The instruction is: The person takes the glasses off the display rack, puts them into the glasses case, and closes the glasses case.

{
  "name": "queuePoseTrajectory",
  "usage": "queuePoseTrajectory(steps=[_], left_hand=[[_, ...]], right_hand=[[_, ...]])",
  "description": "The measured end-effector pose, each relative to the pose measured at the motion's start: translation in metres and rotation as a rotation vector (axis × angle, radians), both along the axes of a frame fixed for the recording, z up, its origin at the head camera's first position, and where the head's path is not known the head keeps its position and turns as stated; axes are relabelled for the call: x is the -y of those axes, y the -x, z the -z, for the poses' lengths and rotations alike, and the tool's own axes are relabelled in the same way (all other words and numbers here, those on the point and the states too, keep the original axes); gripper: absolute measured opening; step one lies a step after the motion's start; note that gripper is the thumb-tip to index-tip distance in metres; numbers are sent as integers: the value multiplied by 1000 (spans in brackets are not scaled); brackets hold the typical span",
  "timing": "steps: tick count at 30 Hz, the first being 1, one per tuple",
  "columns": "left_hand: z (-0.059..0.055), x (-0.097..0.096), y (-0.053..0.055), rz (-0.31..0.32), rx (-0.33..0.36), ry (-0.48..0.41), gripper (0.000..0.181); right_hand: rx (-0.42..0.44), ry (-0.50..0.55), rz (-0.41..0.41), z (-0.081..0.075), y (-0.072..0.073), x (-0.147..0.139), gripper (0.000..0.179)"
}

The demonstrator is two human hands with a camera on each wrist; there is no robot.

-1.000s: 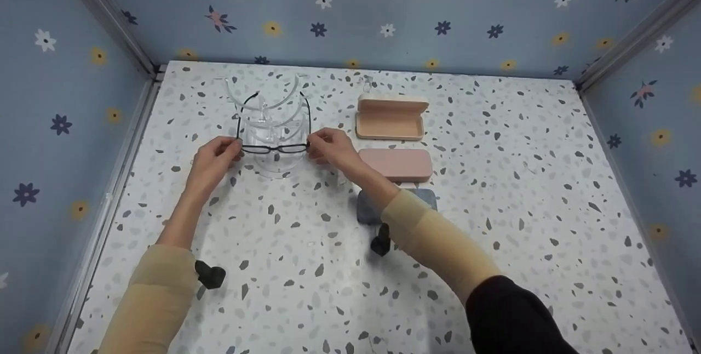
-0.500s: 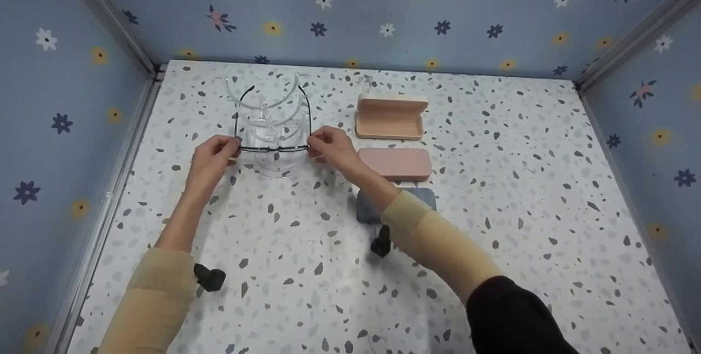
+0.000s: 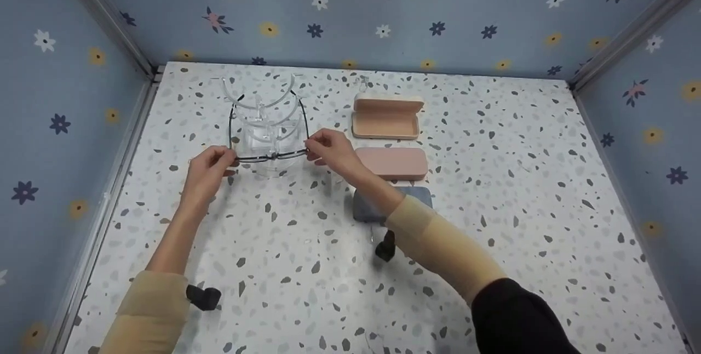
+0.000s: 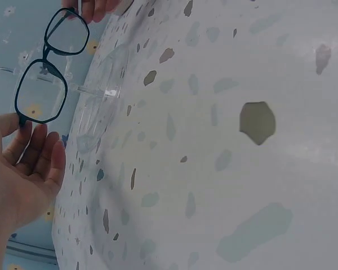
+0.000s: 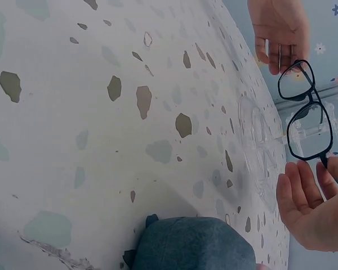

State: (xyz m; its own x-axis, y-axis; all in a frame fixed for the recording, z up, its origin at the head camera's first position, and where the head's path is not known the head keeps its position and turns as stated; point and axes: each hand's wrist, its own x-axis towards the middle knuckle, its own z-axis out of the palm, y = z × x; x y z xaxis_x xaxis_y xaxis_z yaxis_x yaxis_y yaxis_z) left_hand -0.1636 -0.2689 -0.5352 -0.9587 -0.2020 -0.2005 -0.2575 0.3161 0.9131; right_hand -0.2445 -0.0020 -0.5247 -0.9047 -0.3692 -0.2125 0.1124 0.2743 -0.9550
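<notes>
Black-rimmed eyeglasses are held in front of a clear plastic display stand, temples unfolded and pointing to the back. My left hand pinches the left end of the frame at the hinge between thumb and fingers. At the opposite hinge, my right hand pinches the frame the same way. Both wrist views show the eyeglasses raised off the table, with the stand's transparent base behind them. In the head view the temples run alongside the stand's curved arms; whether they touch is unclear.
Right of the stand is an open glasses case with a peach lining. Nearer lie a closed pink case and a blue-grey case, partly covered by my right forearm. Blue floral walls bound the speckled table.
The eyeglasses have come slightly toward me and left, their left end now lower in the head view. My left hand moved with them; my right hand barely moved. The view shifted a little.
</notes>
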Motion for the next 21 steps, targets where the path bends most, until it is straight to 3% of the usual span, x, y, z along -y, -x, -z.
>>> queuePoseTrajectory(steps=[9,21], left_hand=[[3,-6,-24,-20,-11,-81,47],[3,-20,-57,0,-18,-155,28]], right_hand=[[-40,16,-46,-4,-13,-8,16],[-28,9,-97,-6,-28,-23,15]])
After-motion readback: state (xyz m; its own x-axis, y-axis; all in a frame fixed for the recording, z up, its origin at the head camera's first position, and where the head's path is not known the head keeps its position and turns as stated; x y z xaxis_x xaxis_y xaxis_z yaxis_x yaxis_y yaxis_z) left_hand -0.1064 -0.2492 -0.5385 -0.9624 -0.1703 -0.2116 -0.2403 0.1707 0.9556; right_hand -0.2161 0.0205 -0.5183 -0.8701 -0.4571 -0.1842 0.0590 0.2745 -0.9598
